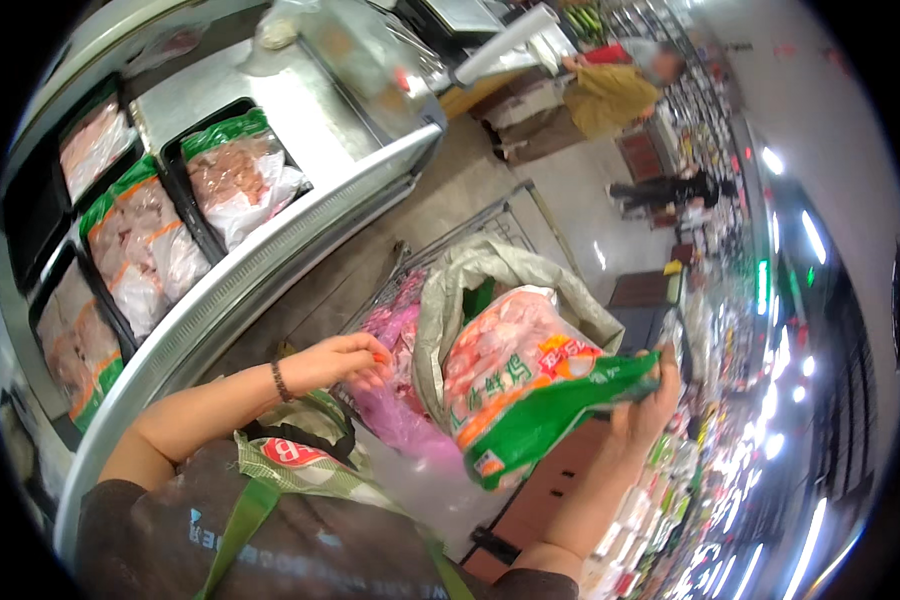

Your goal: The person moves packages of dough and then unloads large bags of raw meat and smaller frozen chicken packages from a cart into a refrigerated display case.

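Observation:
My right hand (654, 386) grips one corner of the green top edge of a plastic bag of pale pink raw meat (506, 345). This bag bears printed writing and leans out of a grey-green woven sack (429, 337) with a rolled-down rim. The sack sits in a metal wire shopping cart (529, 199). My left hand (349, 360), a dark bead bracelet on its wrist, has its fingers loosely curled beside a pink plastic bag (397, 416). I see nothing held in it; whether its fingertips touch the pink plastic cannot be told.
A refrigerated display case (330, 199) curves along the left, with black trays holding bagged meat (139, 251) and a bare steel shelf (195, 94). A roll of plastic film (506, 45) lies beyond it. People (607, 101) stand farther off in the aisle. Stocked shelves line the right.

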{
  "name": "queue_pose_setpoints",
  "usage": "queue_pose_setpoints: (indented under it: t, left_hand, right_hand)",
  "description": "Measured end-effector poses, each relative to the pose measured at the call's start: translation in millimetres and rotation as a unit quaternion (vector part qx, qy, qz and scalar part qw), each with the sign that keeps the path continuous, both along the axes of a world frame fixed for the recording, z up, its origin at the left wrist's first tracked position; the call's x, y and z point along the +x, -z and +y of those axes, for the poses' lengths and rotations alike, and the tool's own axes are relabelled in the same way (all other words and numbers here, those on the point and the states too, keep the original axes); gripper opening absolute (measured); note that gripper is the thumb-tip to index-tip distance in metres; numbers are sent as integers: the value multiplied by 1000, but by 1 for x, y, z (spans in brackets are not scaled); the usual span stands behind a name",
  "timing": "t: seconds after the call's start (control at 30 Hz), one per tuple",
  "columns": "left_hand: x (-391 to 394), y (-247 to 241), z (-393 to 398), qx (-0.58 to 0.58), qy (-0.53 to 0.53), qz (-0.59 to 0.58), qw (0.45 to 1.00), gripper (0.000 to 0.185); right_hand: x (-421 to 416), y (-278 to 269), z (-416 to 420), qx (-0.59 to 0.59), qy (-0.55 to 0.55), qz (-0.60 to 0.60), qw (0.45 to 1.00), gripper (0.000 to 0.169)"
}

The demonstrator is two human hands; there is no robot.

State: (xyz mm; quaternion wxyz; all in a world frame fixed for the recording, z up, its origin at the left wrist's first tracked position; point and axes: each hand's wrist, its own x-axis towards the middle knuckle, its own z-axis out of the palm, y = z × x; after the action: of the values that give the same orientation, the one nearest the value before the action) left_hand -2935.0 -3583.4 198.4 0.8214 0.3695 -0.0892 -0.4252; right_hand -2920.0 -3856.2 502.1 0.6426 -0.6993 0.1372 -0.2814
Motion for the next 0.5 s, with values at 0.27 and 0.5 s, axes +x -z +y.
queue_pose_setpoints:
  t: [0.27, 0.5]
  left_hand:
    - [-29, 59, 2, -349, 128, 333, 866, 75]
    - [-74, 13, 104, -442, -204, 257, 835, 40]
  right_hand:
    - [-10, -51, 117, 26, -273, -88, 958, 28]
    - [-17, -52, 170, 85, -289, -43, 953, 28]
